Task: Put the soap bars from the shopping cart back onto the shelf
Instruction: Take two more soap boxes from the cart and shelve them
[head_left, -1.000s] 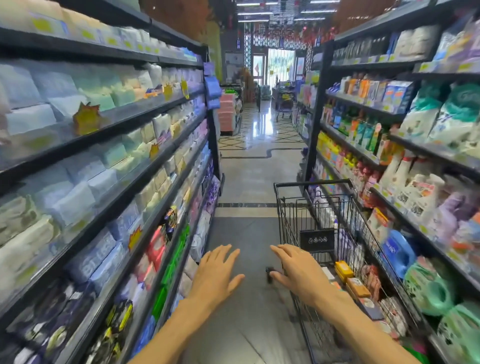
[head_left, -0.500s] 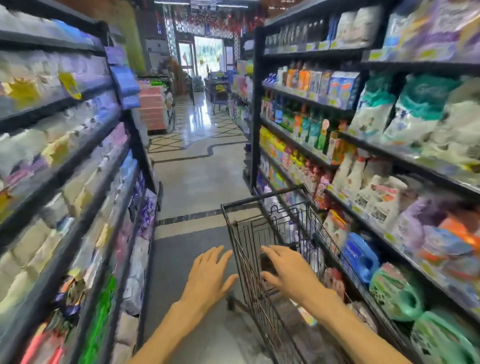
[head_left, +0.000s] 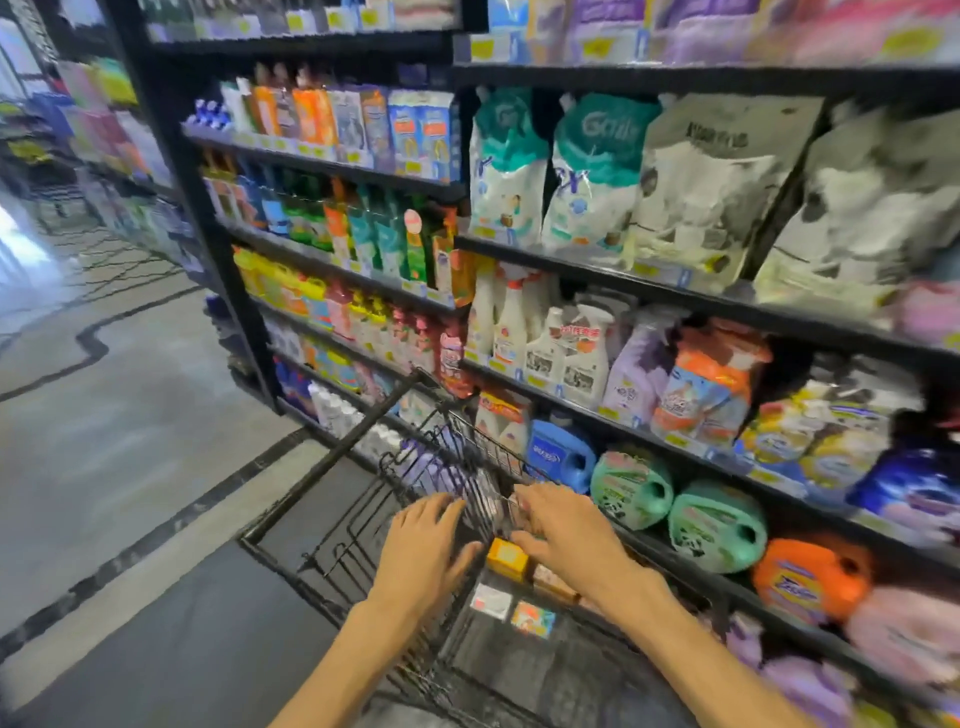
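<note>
- Legible writing scarce: "Gails"-like white lettering on a teal-topped refill pouch (head_left: 597, 171); red characters on a white spray bottle (head_left: 587, 358), too blurred to read.
- Left hand (head_left: 423, 556) over the black wire shopping cart (head_left: 332, 551), fingers straight, grasping nothing.
- Right hand (head_left: 566, 535) likewise released, fingers spread, fingertips just above a yellow-orange soap bar (head_left: 508, 558).
- More boxed soap bars (head_left: 532, 618) flat on the cart bottom.
- Black shelf (head_left: 675, 296) just right of the cart, stocked with teal detergent jugs (head_left: 717, 525) and an orange jug (head_left: 810, 577).
- Grey polished floor (head_left: 130, 415) with dark inlay lines.
</note>
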